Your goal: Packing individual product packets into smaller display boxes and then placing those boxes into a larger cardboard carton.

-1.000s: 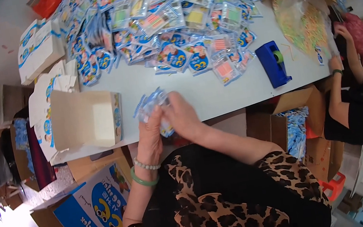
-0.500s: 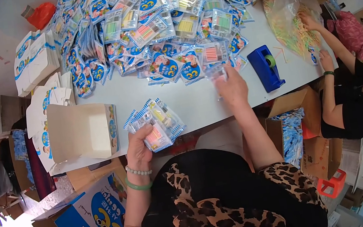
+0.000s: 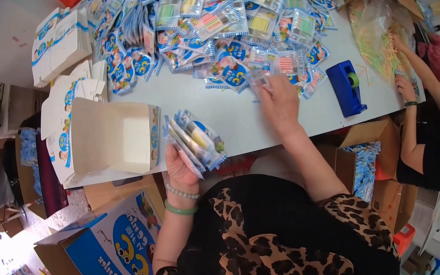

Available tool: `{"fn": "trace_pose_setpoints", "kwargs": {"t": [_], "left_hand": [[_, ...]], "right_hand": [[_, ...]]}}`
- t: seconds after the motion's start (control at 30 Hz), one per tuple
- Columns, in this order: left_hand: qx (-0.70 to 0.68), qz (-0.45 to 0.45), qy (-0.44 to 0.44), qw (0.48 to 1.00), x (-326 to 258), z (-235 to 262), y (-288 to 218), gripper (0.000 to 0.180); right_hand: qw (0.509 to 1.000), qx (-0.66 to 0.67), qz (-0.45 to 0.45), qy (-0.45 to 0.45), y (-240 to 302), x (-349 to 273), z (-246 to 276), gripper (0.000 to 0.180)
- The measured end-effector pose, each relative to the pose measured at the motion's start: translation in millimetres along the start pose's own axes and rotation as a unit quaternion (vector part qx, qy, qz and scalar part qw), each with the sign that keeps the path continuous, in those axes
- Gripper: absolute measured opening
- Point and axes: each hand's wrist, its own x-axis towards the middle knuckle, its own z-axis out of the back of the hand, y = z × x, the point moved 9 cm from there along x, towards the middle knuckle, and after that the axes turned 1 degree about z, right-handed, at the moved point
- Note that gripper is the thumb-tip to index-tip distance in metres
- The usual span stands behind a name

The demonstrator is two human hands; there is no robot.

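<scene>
Several small clear-and-blue candy packets stand stacked in my left hand, with my fingers closed round their lower ends. Over the white table's middle, my right hand pinches another packet by its edge, at the near side of the heap. That big heap of candy packets covers the far part of the table; some show coloured sticks, others a blue printed side. An open white carton lies on its side just left of my left hand.
Folded white cartons pile up at the table's left. A blue tape dispenser stands right of my right hand. Beyond it, a co-worker's hands are by a bag of coloured sticks. A large blue-and-white box sits below left.
My left hand has tilted its packets more upright. The right hand keeps its grip on one packet at the heap's edge. The whole view has shifted slightly, moving the table rightward and up.
</scene>
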Motion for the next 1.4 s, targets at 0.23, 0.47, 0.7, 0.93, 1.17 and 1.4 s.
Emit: {"fn": "trace_pose_setpoints", "kwargs": {"t": [0.23,0.47,0.7,0.93,1.17,1.4], "left_hand": [[-0.021,-0.001,-0.022,1.0,-3,18,-3,0.058],[0.073,0.032,-0.094,0.992,-13,3,0,0.044],[0.108,0.053,-0.155,0.98,-6,19,9,0.048],[0.141,0.056,-0.14,0.979,-8,16,9,0.048],[0.191,0.053,-0.139,0.97,-5,8,14,0.047],[0.174,0.052,-0.144,0.973,-5,11,13,0.055]], "right_hand": [[0.988,-0.012,0.014,0.152,-2,-13,-1,0.028],[0.906,0.267,-0.185,0.272,9,3,-37,0.031],[0.956,0.029,-0.142,0.254,34,13,-66,0.045],[0.957,0.05,-0.066,0.28,-3,27,-15,0.061],[0.887,-0.161,0.249,0.355,18,50,-30,0.044],[0.862,-0.18,0.405,0.245,41,37,-24,0.025]]}}
